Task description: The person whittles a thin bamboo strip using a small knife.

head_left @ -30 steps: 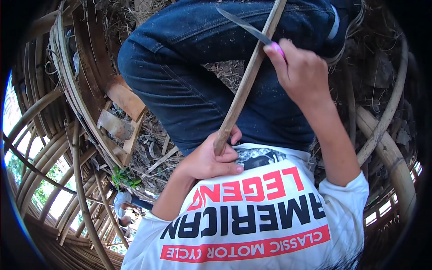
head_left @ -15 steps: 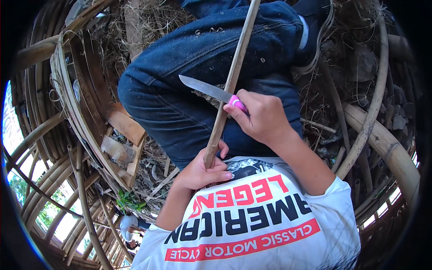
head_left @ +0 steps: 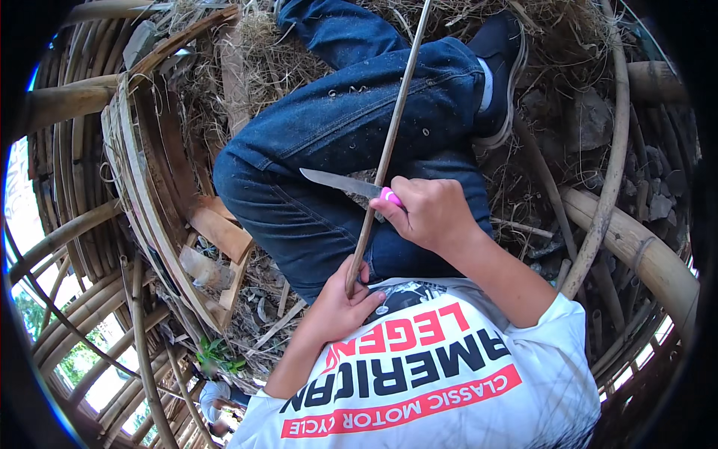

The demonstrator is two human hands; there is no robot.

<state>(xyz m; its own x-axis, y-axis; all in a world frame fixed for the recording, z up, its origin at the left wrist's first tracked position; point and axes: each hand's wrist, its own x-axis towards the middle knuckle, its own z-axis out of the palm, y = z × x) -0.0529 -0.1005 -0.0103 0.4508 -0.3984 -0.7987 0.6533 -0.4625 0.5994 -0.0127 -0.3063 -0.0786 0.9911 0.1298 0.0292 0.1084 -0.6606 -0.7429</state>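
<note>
My left hand (head_left: 345,299) is closed round the near end of a long, thin bamboo strip (head_left: 394,123), close against my shirt. From there the strip slants up and away across my bent leg in dark blue jeans (head_left: 299,172). My right hand (head_left: 434,212) grips the pink handle of a knife (head_left: 340,182). The blade lies across the strip about midway along my lap and points left. Where the knife's handle meets the blade, it touches or nearly touches the strip. Small pale shavings dot the jeans.
Split bamboo slats (head_left: 153,217) curve along my left, beside short wood offcuts (head_left: 218,230). A thick bamboo pole (head_left: 636,251) and a thinner curved one (head_left: 617,142) lie to my right. Dry straw covers the ground ahead. Another person (head_left: 215,396) is partly visible at lower left.
The strip has turned, showing a narrower side. My right hand and the knife sit slightly lower in view, and the left hand has also dropped a little. The whole view has shifted slightly.
</note>
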